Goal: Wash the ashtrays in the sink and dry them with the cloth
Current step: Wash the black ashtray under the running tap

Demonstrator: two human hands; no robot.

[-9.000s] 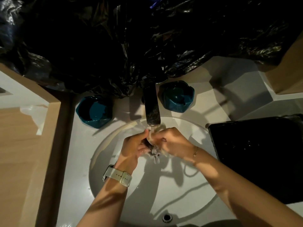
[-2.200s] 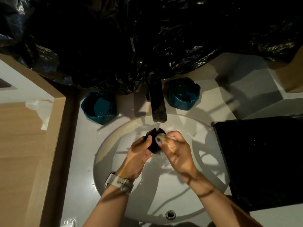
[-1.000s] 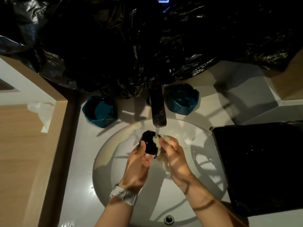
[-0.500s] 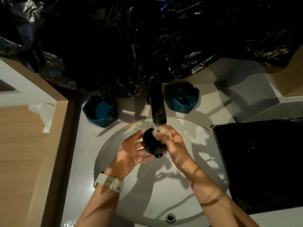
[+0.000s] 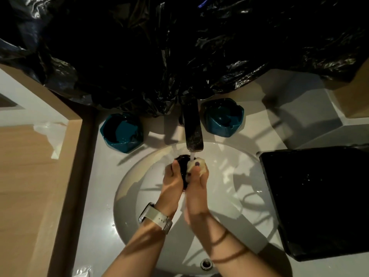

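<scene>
Head view: a dark ashtray [image 5: 183, 168] is being held directly under the tap [image 5: 193, 134] stream, over the sink [image 5: 235, 188], so that runoff is being caught by the basin. It is being gripped by the left hand [image 5: 172, 182], while a pale cloth [image 5: 196, 165] is being pinched and pressed against it by the right hand [image 5: 196, 188]. Two teal ashtrays [image 5: 122, 133] [image 5: 223, 116] are being kept on the bench, flanking the tap. Open room is being limited rightward by a black tray [image 5: 319, 196] close beside the rim.

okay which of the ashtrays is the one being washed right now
The dark ashtray under the faucet's stream, gripped by the left hand. The two teal ashtrays sit untouched on the counter.
</scene>
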